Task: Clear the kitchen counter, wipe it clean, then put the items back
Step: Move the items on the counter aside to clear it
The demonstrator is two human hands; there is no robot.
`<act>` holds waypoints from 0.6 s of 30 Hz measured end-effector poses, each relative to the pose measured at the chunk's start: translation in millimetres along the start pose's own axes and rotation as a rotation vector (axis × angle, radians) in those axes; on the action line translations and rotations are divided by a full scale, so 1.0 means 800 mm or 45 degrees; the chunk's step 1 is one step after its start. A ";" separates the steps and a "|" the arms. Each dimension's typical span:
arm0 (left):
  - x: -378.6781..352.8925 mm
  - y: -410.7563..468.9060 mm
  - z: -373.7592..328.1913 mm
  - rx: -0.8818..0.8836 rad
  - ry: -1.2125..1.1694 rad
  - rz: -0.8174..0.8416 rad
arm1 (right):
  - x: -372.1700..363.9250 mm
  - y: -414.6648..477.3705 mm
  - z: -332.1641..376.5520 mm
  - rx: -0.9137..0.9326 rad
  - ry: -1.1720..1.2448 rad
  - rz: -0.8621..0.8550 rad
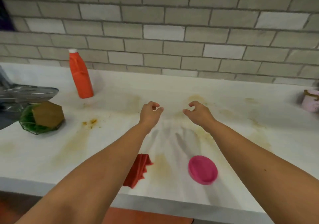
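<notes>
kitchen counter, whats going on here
A person holds both bare hands above a stained white counter, the left hand and right hand loosely curled and gripping nothing. The yellowish stains are not wiped off. An orange bottle, a red cloth, a pink dish and a brown box on a green plate sit on it.

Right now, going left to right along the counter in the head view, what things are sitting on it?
From the left: green dish, orange bottle, red cloth, pink lid, mug at the right edge.
</notes>
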State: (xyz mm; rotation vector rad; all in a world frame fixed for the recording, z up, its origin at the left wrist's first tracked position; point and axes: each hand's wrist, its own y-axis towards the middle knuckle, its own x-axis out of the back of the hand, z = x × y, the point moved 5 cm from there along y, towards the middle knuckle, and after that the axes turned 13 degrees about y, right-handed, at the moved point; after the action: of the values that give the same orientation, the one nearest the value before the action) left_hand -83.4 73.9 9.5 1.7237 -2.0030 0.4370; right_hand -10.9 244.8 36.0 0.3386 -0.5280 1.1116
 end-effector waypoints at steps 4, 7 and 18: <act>0.084 0.027 0.054 0.025 0.072 -0.059 | -0.084 0.013 0.053 0.022 0.014 0.056; 0.146 0.051 0.088 -0.025 0.218 -0.136 | -0.146 0.025 0.090 0.019 0.021 0.100; 0.371 0.097 0.188 0.067 0.941 -0.634 | -0.385 0.022 0.223 0.205 0.057 0.586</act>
State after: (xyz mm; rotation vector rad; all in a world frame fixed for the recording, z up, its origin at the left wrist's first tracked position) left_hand -212.9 -240.2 45.1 1.6747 -1.0200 0.8028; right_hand -173.1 -71.4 11.9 0.3396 -0.4895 1.6092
